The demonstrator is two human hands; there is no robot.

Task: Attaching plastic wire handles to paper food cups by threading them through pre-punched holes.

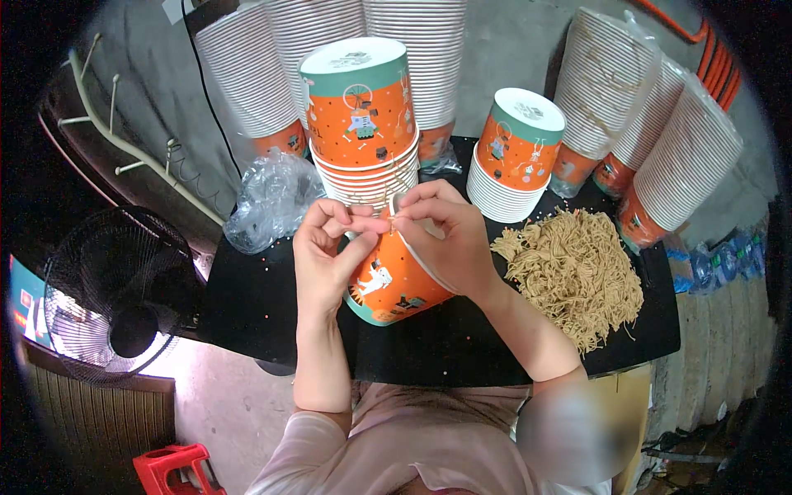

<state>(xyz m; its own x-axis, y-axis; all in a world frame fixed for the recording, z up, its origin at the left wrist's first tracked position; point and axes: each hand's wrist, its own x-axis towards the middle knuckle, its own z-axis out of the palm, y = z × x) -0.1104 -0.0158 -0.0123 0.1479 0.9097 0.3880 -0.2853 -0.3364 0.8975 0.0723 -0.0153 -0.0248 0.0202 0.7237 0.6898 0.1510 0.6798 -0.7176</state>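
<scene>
An orange paper bucket (400, 276) with a green base band and cartoon prints lies tilted between my hands, its white rim toward the upper right. My right hand (445, 231) is closed at the rim, thumb and fingers pinched there. The fingertips of my left hand (328, 252) meet the right ones at the same spot, pinched together; what lies between them is too small to make out. Just beyond stands a stack of upside-down paper buckets (361, 107), with thin tan cord at its lower rims. To the right a heap of tan cords (577, 276) lies on the black table (462, 346).
A shorter bucket stack (520, 144) stands behind the cords. Tall bagged stacks (606, 82) lean at the back right, with others (412, 66) at the back left. Crumpled clear plastic (276, 198) lies left of my hands. A black fan (115, 297) and red stool (177, 470) are at left.
</scene>
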